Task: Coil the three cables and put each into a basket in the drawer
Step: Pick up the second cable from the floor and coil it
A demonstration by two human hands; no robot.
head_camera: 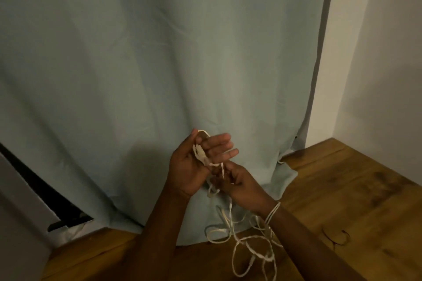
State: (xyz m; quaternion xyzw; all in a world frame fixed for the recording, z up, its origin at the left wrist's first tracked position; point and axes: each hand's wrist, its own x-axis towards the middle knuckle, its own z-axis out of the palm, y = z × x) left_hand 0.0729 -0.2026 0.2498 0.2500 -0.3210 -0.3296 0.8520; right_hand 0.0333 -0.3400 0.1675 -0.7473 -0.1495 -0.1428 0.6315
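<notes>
A thin white cable (242, 242) hangs in loose loops from my hands down toward the wooden floor. My left hand (196, 164) is raised palm up, thumb up and fingers stretched out, with a few turns of the cable lying across the palm between thumb and fingers. Just below it, my right hand (237, 185) pinches the cable strand with curled fingers. Some cable also drapes over my right wrist. No drawer or basket shows in this view.
A pale blue-grey curtain (159, 64) fills the background and reaches the wooden floor (342, 201). A white wall (383, 52) stands at the right. A white panel with a dark gap (34, 189) is at the lower left. A small dark wire piece (335, 236) lies on the floor.
</notes>
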